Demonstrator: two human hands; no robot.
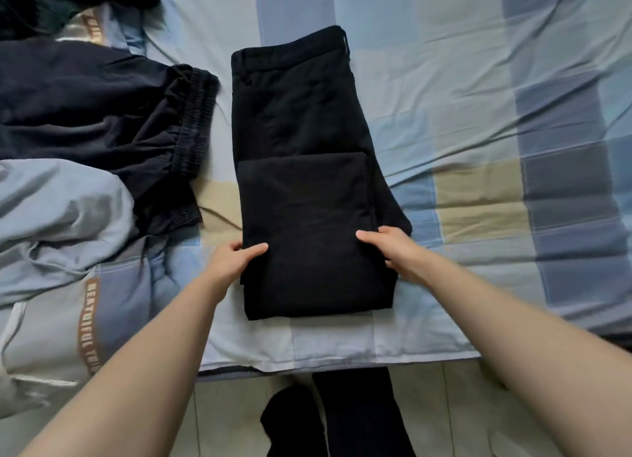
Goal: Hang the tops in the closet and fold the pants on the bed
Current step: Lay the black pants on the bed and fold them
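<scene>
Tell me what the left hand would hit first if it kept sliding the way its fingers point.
The left hand grips the left edge of the folded black pants, thumb pointing right across them. Going straight on, it would likely meet the right hand, which holds the opposite edge.

The pants [307,169] are showing matt black cloth; the bedsheet [461,90] is looking like smooth, creased checked cotton; floor tiles [225,419] are gleaming faintly.

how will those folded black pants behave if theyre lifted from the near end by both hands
The black pants are probably floppy: soft cloth lying flat in layers on the bed sheet. Lifted only where the left hand and right hand grip, the folded-over layer would likely sag or unfold. They look light and unlikely to slip.
</scene>
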